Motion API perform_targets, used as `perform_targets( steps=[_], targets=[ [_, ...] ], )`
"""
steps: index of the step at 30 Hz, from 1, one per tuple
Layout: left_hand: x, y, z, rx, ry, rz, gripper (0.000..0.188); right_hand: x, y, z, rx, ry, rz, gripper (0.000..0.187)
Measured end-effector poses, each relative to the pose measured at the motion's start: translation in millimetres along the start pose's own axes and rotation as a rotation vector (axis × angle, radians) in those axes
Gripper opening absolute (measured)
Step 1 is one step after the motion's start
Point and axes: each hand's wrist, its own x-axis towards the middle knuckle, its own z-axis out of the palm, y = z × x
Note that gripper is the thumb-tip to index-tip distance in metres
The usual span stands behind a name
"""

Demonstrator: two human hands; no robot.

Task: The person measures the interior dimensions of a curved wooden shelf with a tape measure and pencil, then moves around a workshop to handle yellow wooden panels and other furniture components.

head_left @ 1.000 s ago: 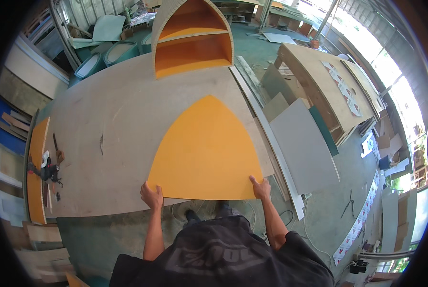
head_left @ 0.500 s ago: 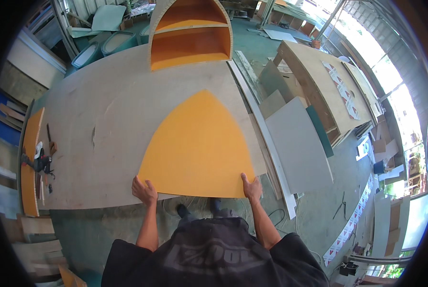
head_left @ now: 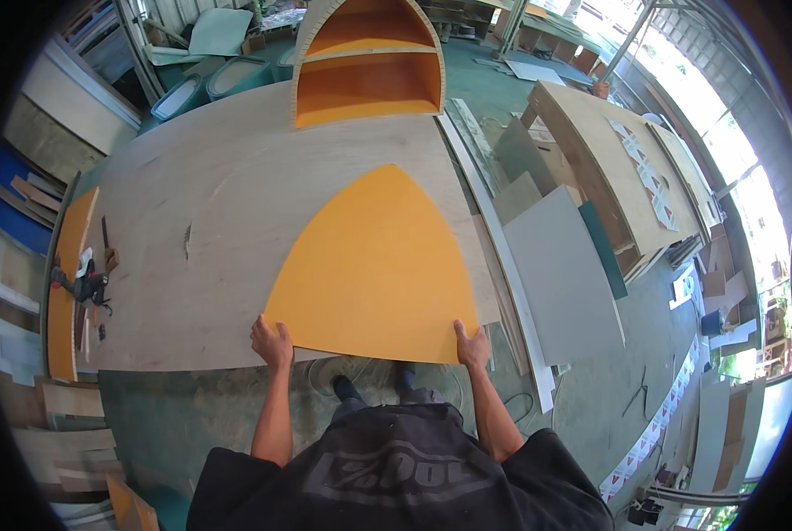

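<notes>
An orange panel with a pointed-arch outline [head_left: 378,265] lies in front of me over a large wooden worktable [head_left: 174,283], its tip away from me. My left hand [head_left: 273,342] grips the near left corner, thumb on top and the other fingers mostly hidden below. At the near right corner my right hand [head_left: 473,345] holds the panel the same way. The panel's straight near edge reaches past the table's front edge. Whether the rest of it touches the tabletop, I cannot tell.
An arched shelf unit with an orange inside [head_left: 369,84] stands at the table's far end. A cordless drill [head_left: 88,287] and small tools lie at the left, beside an orange strip [head_left: 66,310]. Right of the table are long boards [head_left: 502,274], a grey panel [head_left: 560,265] and a wooden bench [head_left: 599,150].
The surroundings have shifted slightly to the right in view and turned a little. Both hands keep hold of the orange panel, which has hardly moved over the table.
</notes>
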Motion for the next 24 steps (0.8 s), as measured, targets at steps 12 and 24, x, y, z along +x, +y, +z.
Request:
perform_targets(
  steps=[12,24],
  targets=[
    [3,-10,-15,-0.077,-0.176,-0.086,0.039,0,26,3,0.130,0.057,-0.192,0.078],
    [-90,-28,-55,-0.265,-0.363,-0.257,0.032,-11,64,-15,-0.016,0.244,-0.376,0.085]
  ],
)
